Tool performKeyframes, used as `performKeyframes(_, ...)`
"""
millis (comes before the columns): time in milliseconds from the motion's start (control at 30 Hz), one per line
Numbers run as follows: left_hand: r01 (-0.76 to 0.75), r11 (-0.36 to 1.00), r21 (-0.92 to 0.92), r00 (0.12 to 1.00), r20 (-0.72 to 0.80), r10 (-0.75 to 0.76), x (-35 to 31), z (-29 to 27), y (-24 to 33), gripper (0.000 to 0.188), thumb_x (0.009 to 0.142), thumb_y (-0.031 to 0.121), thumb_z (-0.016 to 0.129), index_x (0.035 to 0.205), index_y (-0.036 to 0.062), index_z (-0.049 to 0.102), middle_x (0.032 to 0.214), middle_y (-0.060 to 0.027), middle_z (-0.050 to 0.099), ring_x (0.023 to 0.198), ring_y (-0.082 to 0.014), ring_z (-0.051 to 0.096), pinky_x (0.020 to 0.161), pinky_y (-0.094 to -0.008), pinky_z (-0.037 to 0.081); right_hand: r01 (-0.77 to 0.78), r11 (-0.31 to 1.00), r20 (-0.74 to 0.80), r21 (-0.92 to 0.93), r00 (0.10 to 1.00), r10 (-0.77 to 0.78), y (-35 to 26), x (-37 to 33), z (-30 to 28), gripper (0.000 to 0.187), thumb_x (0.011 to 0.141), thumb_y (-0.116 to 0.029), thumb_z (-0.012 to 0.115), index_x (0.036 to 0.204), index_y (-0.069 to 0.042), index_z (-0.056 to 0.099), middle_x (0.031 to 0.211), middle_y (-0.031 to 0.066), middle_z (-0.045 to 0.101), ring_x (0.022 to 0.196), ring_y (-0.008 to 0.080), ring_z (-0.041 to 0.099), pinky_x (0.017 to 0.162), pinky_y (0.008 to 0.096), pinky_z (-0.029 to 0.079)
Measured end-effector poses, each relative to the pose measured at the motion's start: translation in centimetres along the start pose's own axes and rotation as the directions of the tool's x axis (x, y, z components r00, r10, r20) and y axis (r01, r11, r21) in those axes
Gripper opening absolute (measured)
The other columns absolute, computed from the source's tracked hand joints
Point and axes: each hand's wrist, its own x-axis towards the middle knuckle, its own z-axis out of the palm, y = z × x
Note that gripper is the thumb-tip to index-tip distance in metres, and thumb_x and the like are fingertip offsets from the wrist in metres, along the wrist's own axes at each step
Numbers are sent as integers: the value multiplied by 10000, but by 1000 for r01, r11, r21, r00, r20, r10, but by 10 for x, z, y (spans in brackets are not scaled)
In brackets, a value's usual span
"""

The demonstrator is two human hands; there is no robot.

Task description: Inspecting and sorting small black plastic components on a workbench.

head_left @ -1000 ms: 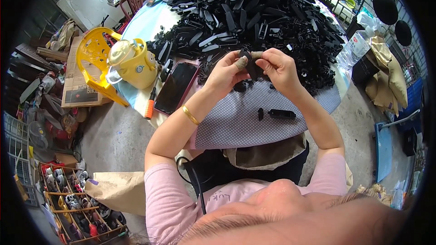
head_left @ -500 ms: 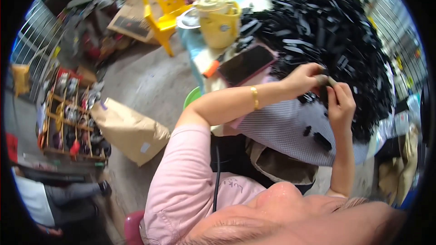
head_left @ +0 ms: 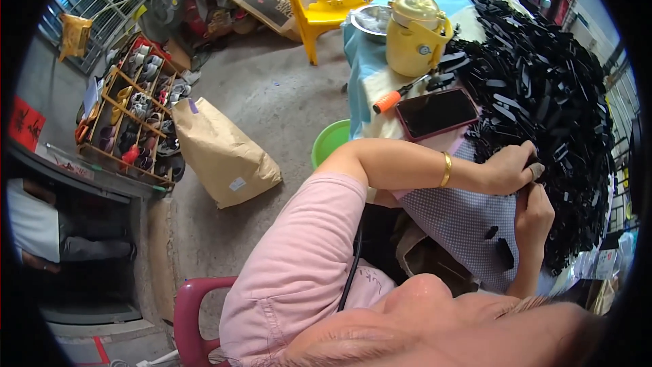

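My left hand (head_left: 511,168), with a gold bangle on its wrist, reaches over the near edge of a large heap of small black strip-like pieces (head_left: 543,109). Its fingers are closed, and a band circles one fingertip. Just below it my right hand (head_left: 535,212) is also closed, its fingertips meeting those of the left. Whatever lies between the fingertips is hidden against the black heap. A grey checked cloth (head_left: 458,221) spreads under my forearm, with a loose black piece (head_left: 504,253) on it beside my right wrist.
A dark-screened phone (head_left: 438,114), an orange-handled screwdriver (head_left: 388,101), a yellow lidded jug (head_left: 414,37) and a metal bowl (head_left: 371,20) stand left of the heap. On the floor are a green basin (head_left: 331,144), a brown paper sack (head_left: 227,156) and a yellow chair (head_left: 326,10).
The view has swung leftward, so the table sits further right. Both hands remain together at the heap's edge; the dark piece seen between them earlier is no longer distinguishable.
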Motion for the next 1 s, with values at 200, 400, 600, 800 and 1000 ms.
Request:
performKeyframes(200,1,1000,-9,996,-94,-2,0,6,3,293,882,219,548,954,-45,443,766,-219,616,732,-359,606,659,-412,457,19,999,-1,34,1000,-19,-1,0,2,77,813,30,523,880,66,528,742,191,528,645,358,545,554,408,428)
performKeyframes(400,-34,999,4,989,-144,34,8,1,-4,300,882,225,543,971,-36,425,738,-216,607,722,-365,602,662,-424,458,-185,960,97,208,981,168,-18,5,6,188,808,-1,550,983,69,543,835,188,580,712,331,592,619,374,471)
performKeyframes(600,-36,978,-205,993,-120,12,18,-1,-13,284,867,201,561,956,-36,432,761,-148,600,700,-222,598,623,-341,468,-249,914,119,319,968,222,12,-1,-10,157,828,7,546,971,63,581,776,141,583,655,189,547,614,287,445)
performKeyframes(800,-106,988,-108,980,157,122,11,3,-22,356,760,273,640,897,-50,575,780,-168,622,667,-220,605,589,-329,473,-325,891,398,318,898,186,-1,-2,-6,318,644,22,666,960,15,627,709,105,566,586,188,527,537,290,421)
performKeyframes(1000,-251,968,20,818,539,201,1,-8,-1,510,747,406,674,972,-39,569,754,-163,622,716,-295,624,642,-359,485,-443,850,391,286,863,319,25,-21,9,139,727,-51,632,808,44,572,703,148,606,613,269,610,551,325,467)
